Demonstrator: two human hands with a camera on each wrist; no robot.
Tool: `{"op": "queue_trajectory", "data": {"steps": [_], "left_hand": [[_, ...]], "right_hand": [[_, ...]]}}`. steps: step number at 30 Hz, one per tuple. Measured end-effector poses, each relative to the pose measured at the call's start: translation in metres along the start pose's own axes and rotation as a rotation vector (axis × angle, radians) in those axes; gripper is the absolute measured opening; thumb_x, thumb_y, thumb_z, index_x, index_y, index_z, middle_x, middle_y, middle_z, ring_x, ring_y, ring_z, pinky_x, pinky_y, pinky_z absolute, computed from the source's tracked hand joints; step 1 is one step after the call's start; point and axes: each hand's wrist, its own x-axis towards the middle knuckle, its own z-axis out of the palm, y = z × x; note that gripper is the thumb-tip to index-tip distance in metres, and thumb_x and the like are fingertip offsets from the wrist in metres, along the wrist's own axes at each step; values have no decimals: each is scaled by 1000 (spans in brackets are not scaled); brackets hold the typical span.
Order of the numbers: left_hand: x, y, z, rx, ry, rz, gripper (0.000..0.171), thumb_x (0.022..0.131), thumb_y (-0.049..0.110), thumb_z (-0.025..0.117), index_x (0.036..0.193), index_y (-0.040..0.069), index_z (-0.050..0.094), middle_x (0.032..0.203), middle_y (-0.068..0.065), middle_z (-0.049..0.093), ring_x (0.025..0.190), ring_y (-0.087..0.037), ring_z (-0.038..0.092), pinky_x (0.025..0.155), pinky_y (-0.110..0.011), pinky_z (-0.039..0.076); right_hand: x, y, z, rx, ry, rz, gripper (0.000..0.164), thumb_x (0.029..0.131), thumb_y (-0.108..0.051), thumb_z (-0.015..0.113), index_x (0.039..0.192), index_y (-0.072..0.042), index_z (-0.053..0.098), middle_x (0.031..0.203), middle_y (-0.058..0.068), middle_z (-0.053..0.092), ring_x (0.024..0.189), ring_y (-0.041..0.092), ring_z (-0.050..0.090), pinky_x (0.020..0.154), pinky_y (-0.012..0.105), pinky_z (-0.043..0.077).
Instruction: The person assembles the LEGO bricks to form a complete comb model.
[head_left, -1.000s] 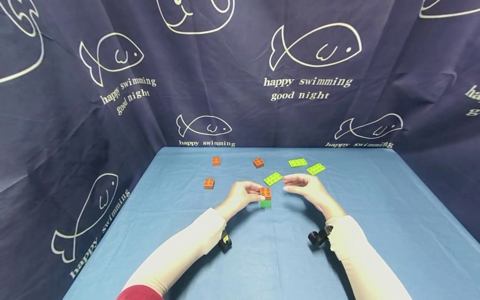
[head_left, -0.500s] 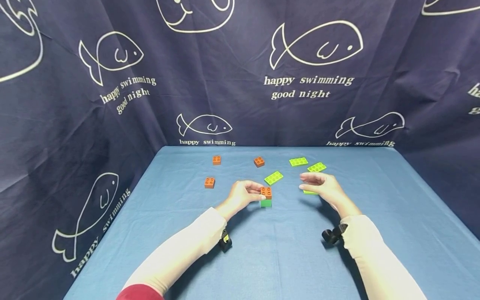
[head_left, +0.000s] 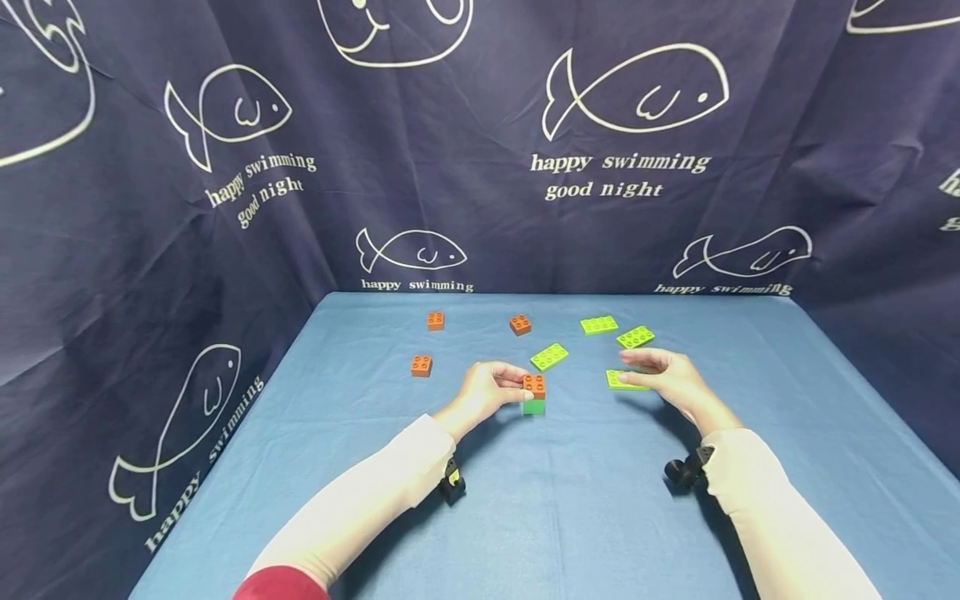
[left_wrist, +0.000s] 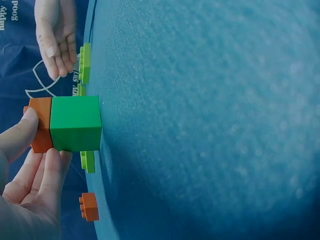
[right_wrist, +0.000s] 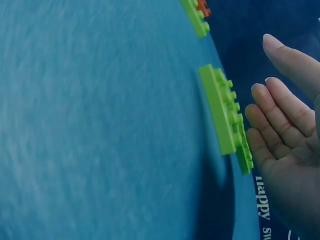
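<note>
An orange toy brick [head_left: 535,383] sits on a green block [left_wrist: 76,123], and my left hand [head_left: 480,396] pinches the orange one between thumb and fingers. In the left wrist view the orange and green pieces are flush against each other. To the right, my right hand [head_left: 671,385] hovers over a flat lime-green plate brick [head_left: 618,381], partly covering it in the head view. The right wrist view has that same plate [right_wrist: 219,111] lying studs up, a gap away from the extended fingers [right_wrist: 280,107].
Farther back lie more lime plates, one at the middle [head_left: 549,357], one at the rear [head_left: 598,325] and one beside it [head_left: 636,337]. Loose orange bricks are at the left [head_left: 422,366], back left [head_left: 436,321] and back centre [head_left: 520,324]. A blue cloth [head_left: 555,517] covers the table; patterned curtain surrounds it.
My right hand has moved rightward, away from the held bricks, and the lime plate beneath it has come into view. The left hand keeps its hold in place.
</note>
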Motion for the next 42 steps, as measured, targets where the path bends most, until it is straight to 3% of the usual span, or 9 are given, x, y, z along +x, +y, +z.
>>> {"op": "queue_trajectory", "data": {"steps": [4,8,13,21,35,38,42], "left_hand": [[0,0,1,-2,2,-2,30,73,13,85,101,8,75,93,-8,76,82,-14,72,78,-25,57],[0,-1,2,-4,0,3,30,73,13,85,101,8,75,93,-8,76,82,-14,72,77,-25,57],[0,-3,3,-14,-1,15,30,73,13,85,101,7,75,93,-9,76,81,-14,72,76,-24,57],[-1,-5,3,-35,-10,13,31,73,13,85,102,7,75,92,-9,76,80,-12,72,75,-23,57],[1,-4,1,-54,-17,0,32,73,13,85,103,8,74,93,-9,76,83,-13,72,75,-24,57],[1,-4,1,-50,-12,2,31,73,13,85,103,8,74,94,-8,76,83,-13,72,75,-24,57],[0,-2,1,-35,-1,4,31,74,13,85,102,8,75,94,-8,76,82,-13,72,77,-25,57]], "right_hand": [[0,6,-3,-9,-10,18,66,82,-33,78,133,2,55,136,22,55,118,14,59,85,6,45],[0,11,-7,-20,-14,37,68,82,-34,78,135,1,53,137,22,54,121,15,56,85,5,43],[1,16,-9,-40,-26,42,67,82,-32,78,134,3,54,136,22,55,117,13,57,85,5,43],[0,25,-11,-43,-37,74,64,81,-27,80,134,1,55,136,21,56,98,-6,55,81,5,44],[8,23,-14,-98,-63,93,57,80,-17,80,130,2,58,135,22,56,93,-8,54,79,8,47],[8,22,-14,-126,-66,89,56,80,-16,79,130,1,59,135,22,56,100,1,57,79,9,48],[9,19,-15,-171,-87,89,55,81,-14,79,130,-1,59,136,23,54,114,25,57,85,18,51]]}}
